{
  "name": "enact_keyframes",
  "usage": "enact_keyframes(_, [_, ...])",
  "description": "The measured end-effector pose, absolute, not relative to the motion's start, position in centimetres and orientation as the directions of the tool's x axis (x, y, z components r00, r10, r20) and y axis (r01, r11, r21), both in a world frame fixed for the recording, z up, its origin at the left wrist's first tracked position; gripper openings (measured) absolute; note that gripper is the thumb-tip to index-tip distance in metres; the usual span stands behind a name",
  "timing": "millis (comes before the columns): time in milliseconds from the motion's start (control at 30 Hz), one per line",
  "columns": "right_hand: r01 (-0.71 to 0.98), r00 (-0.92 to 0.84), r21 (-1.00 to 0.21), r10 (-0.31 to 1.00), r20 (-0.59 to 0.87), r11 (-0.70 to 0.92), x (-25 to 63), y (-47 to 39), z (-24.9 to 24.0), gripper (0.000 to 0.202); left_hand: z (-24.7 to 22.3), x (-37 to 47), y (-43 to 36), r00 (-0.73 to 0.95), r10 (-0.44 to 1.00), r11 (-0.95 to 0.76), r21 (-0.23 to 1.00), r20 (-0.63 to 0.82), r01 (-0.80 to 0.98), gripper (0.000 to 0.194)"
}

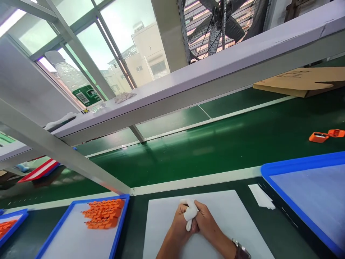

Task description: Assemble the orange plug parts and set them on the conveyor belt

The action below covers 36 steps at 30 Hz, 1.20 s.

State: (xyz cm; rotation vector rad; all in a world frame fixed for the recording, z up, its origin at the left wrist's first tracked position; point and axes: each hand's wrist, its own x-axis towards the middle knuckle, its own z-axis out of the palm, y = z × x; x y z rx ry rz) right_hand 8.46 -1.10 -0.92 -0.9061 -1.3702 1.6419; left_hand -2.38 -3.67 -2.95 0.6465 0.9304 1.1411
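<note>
My left hand (180,223) and my right hand (207,220) are pressed together low in the middle of the view, over a white sheet (226,205). Both have closed, curled fingers. White cloth-like coverings (191,212), resembling finger cots, show on fingers where the hands meet. Whatever lies between the fingers is hidden. A watch (240,249) is on my right wrist. To the left, a blue-rimmed tray (67,233) bears rows of small orange plastic parts (104,213).
Another blue-rimmed tray (304,160) lies at right, beside a white paper slip (261,196). Beyond the frame bar, an orange part (319,137) rests on a green conveyor belt (188,151). A bottle (74,81) stands on the shelf (172,86). Cardboard (302,81) lies at back right.
</note>
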Motion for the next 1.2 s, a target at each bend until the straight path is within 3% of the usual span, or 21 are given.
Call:
enact_keyframes(367, [-0.130, -0.388, -0.987, 0.921, -0.041, -0.098, 8.2, -1.2, -1.0, 0.025, -2.3, -2.1, -4.5, 0.115, 0.955, 0.293, 0.818, -0.273, -0.494, 0.056])
enact_keyframes(600, [-0.225, -0.436, -0.966, 0.900, -0.016, -0.127, 8.6, -1.0, -0.1, 0.031, -2.2, -2.2, -4.9, 0.127, 0.961, 0.274, 0.780, -0.246, -0.562, 0.057])
enact_keyframes(833, [-0.306, -0.462, -0.840, 0.841, -0.280, -0.448, 8.2, -0.8, -0.9, 0.057, 0.4, -2.3, -4.7, 0.174, 0.941, 0.316, 0.573, -0.290, -0.756, 0.026])
enact_keyframes(1000, [-0.493, -0.419, -0.751, 0.877, -0.236, -0.438, 8.3, -0.5, -1.0, 0.049, 1.5, -2.2, -4.1, 0.150, 0.958, 0.260, 0.524, -0.242, -0.811, 0.010])
enact_keyframes(1200, [-0.512, -0.429, -0.743, 0.878, -0.213, -0.431, 8.7, -0.4, -0.5, 0.043, 1.3, -2.4, -4.0, 0.121, 0.945, 0.270, 0.518, -0.303, -0.812, 0.012])
